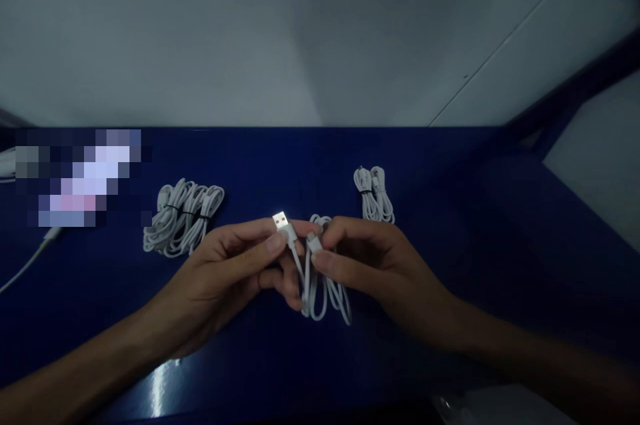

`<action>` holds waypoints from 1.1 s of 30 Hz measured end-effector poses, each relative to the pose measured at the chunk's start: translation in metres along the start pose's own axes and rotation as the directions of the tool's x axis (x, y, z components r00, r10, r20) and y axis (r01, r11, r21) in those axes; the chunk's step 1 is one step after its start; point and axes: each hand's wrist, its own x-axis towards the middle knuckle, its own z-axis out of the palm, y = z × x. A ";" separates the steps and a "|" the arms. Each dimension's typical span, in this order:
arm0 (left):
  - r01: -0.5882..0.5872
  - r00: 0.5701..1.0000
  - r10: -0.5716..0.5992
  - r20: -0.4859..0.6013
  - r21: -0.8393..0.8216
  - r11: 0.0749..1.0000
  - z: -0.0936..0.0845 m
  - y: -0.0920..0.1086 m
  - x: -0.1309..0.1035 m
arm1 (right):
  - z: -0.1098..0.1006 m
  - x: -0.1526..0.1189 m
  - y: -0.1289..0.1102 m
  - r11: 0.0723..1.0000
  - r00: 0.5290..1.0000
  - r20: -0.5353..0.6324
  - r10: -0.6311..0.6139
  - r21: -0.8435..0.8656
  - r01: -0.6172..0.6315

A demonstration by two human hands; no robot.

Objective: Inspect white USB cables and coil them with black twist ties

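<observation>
White cable (307,271) in both your hands, midway between the bundles.
Pixelation (93,175) masks an object at far left; the smaller connector (315,243) is dim, its tip hard to classify. Your left hand (215,271) reaches in, thumb and index closed on the USB plug (285,228) — metal end up, other fingers curled. Your right hand (390,258) pinches the smaller connector, thumb to forefinger — loops hang between the hands, above the blue table (280,165). Tied bundles lie left (183,215) and right (375,195).
</observation>
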 end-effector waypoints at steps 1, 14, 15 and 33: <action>0.006 1.000 -0.006 -0.005 0.016 1.000 -0.001 0.000 0.000 | 0.000 0.000 0.000 1.000 1.000 -0.001 0.007 0.006 -0.007; 0.032 0.996 -0.015 -0.087 0.193 0.981 0.002 -0.001 0.006 | 0.001 -0.004 -0.003 0.949 0.990 0.013 0.144 -0.287 -0.134; 0.037 0.996 -0.019 -0.091 0.198 0.980 0.003 0.000 0.006 | 0.001 -0.004 -0.004 0.939 0.988 0.021 0.152 -0.314 -0.138; 0.033 0.984 0.013 -0.178 0.254 0.967 0.003 -0.001 0.004 | 0.000 -0.005 0.002 0.924 0.999 -0.025 0.045 -0.378 -0.051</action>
